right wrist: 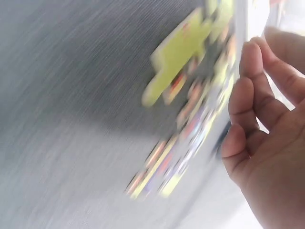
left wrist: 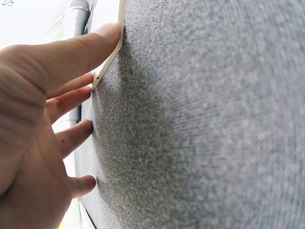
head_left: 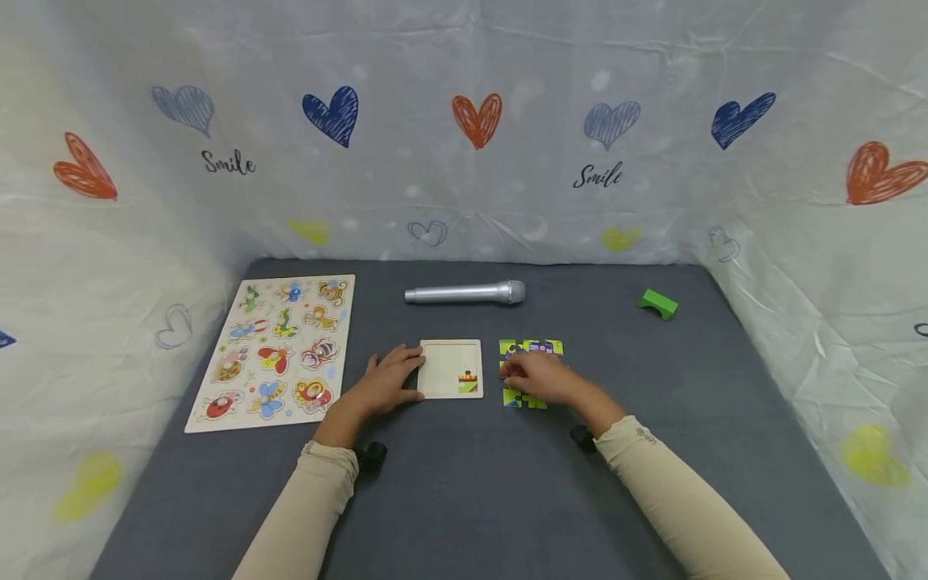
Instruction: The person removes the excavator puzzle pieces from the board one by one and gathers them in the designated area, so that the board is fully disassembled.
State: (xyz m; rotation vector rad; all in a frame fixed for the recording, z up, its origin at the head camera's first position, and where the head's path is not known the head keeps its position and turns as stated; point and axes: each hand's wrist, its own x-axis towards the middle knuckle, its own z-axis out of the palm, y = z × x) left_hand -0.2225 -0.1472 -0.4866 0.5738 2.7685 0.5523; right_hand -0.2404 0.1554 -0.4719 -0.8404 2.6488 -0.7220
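Left hand, fingers straight, is pressed against the left edge of the square pale wooden puzzle tray. Right hand is laid on the loose green-and-purple jigsaw pieces; its grip cannot be told.

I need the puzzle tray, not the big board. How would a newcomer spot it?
Start at the grey table and find the silver microphone lying at the back. Just in front of it, touched by the left hand, lies the small square wooden tray. Unlike its neighbours, it is nearly bare, with one piece in a corner.
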